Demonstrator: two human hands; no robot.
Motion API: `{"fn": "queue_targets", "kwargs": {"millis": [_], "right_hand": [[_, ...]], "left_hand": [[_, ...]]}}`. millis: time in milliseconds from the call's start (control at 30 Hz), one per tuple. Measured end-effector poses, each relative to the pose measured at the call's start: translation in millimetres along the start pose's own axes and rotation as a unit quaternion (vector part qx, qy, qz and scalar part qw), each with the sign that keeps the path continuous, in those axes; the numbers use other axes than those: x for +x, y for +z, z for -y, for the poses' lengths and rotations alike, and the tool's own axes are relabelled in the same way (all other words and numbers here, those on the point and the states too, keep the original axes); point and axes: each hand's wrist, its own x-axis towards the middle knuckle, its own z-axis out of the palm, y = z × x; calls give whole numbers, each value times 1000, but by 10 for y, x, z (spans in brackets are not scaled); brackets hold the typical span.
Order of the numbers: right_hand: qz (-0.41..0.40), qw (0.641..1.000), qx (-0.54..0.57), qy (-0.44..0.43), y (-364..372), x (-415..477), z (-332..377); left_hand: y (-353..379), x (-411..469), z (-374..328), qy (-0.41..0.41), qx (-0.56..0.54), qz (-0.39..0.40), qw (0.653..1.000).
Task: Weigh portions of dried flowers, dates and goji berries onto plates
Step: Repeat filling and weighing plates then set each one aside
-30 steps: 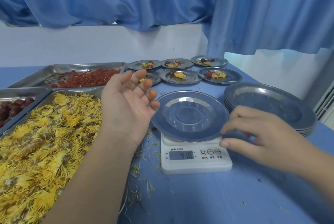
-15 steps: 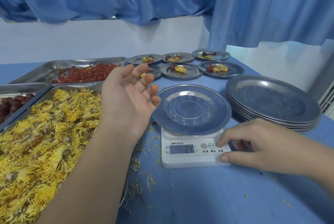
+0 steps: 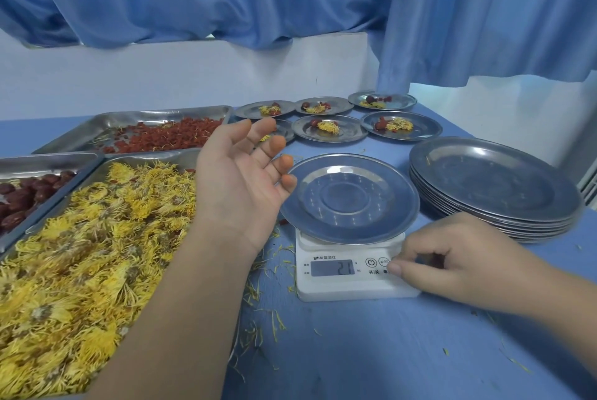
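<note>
Fingers (image 3: 274, 146) of left hand (image 3: 239, 186) slack, empty, beside plate (image 3: 349, 199) on scale (image 3: 349, 285); right hand (image 3: 458, 257) curled, empty, at buttons (image 3: 371, 262).

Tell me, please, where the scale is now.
The scale stands centre-right in the head view, between the flower tray and the plate stack, an empty plate on top.

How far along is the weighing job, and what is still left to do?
Done: six small plates at the back carry flowers and red fruit, one half hidden. In hand: an empty plate sits on the scale, the right hand touches its buttons, the left hand hovers open. Left: filling this plate and the stack of empty plates.
</note>
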Motion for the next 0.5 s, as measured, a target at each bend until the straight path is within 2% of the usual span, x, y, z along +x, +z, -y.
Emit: {"fn": "queue_targets", "kwargs": {"millis": [300,500], "right_hand": [[-102,983,-71,-133,114,57,102],[-187,973,-45,-130,111,182,328]], "left_hand": [[34,-9,1,15,17,14,1000],[104,-47,15,41,65,33,997]]}}
